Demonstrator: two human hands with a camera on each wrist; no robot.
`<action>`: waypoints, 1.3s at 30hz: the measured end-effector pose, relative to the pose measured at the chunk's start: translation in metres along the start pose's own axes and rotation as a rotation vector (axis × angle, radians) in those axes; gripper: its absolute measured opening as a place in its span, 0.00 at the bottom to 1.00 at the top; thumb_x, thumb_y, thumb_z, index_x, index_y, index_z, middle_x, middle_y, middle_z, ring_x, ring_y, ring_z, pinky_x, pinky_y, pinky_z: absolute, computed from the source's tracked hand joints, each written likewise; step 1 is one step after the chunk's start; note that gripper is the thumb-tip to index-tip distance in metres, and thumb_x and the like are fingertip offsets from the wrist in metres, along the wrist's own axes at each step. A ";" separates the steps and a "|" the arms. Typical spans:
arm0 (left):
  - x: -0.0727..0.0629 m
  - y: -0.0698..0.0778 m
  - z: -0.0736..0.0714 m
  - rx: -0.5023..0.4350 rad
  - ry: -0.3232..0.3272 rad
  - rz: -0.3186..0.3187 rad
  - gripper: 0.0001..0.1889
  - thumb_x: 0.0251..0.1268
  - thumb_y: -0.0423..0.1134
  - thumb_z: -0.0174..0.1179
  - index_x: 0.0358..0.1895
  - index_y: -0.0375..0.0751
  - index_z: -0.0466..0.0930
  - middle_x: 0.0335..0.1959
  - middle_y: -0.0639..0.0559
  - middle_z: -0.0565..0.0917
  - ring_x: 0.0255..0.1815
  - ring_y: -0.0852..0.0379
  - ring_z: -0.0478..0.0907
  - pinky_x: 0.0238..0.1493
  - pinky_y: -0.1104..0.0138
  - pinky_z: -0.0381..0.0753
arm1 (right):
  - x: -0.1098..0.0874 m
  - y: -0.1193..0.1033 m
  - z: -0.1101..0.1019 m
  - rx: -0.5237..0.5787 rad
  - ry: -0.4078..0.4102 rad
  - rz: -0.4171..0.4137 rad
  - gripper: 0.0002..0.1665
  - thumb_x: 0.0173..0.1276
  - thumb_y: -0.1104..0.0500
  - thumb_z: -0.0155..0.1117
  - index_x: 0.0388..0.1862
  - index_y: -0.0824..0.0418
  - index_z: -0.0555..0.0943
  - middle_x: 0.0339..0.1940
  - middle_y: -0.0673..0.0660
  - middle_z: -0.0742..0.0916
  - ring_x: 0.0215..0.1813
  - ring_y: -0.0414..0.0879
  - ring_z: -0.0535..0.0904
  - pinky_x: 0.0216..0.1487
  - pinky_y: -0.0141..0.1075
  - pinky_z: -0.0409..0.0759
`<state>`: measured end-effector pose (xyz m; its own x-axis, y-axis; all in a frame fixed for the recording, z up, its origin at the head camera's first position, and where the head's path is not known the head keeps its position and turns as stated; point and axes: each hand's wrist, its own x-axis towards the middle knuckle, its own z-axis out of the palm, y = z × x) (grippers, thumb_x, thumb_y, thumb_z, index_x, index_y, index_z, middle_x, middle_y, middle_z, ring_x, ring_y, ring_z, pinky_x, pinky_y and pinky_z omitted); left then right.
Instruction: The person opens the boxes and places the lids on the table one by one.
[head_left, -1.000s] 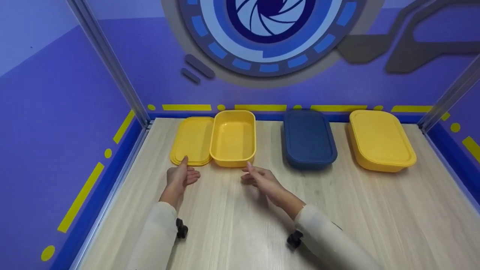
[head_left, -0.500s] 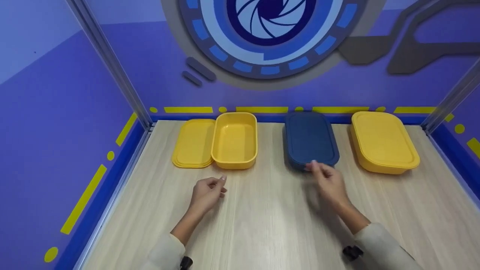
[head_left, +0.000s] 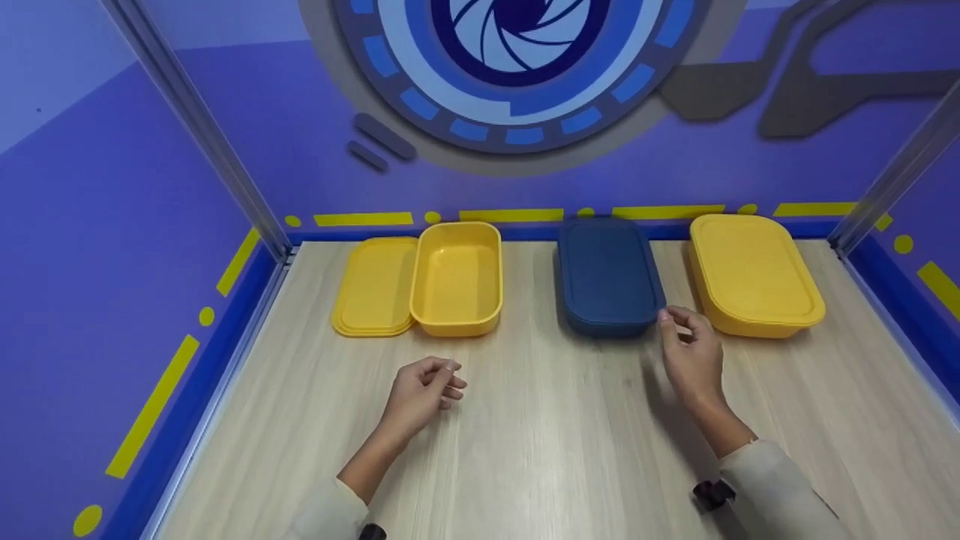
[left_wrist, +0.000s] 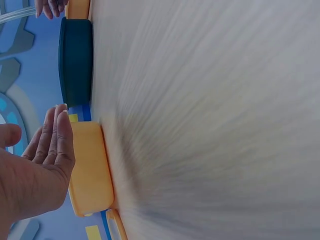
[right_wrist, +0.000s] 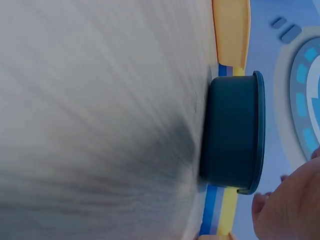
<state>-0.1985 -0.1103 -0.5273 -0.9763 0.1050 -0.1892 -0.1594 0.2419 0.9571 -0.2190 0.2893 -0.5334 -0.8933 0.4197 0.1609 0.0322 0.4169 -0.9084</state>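
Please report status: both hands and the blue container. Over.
Left hand empty. Right hand at near right corner of blue container, contact unclear. Lid on, nothing lying on it.

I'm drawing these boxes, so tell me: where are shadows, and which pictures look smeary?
Head view: soft shadow beside the right grip; left wrist view: tabletop looks streaky, with a dim shadow; right wrist view: streaky too, dark shadow beside the blue box.

Left to right, a lid (head_left: pixel 371 289), open box (head_left: pixel 457 281), lidded box (head_left: pixel 609 274) and end box (head_left: pixel 754 270) are sitting on the counter (head_left: pixel 570 450).
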 end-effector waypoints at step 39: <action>-0.024 -0.022 -0.009 -0.022 -0.002 -0.032 0.19 0.86 0.46 0.54 0.61 0.33 0.81 0.45 0.44 0.92 0.42 0.56 0.90 0.44 0.64 0.90 | 0.080 0.002 0.028 -0.113 -0.322 0.228 0.48 0.86 0.48 0.51 0.90 0.63 0.41 0.91 0.69 0.52 0.92 0.65 0.47 0.90 0.60 0.48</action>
<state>-0.1729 -0.1265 -0.5422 -0.9705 0.0995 -0.2197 -0.1933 0.2236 0.9553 -0.3030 0.3012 -0.5330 -0.9516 0.2453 -0.1851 0.2787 0.4358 -0.8558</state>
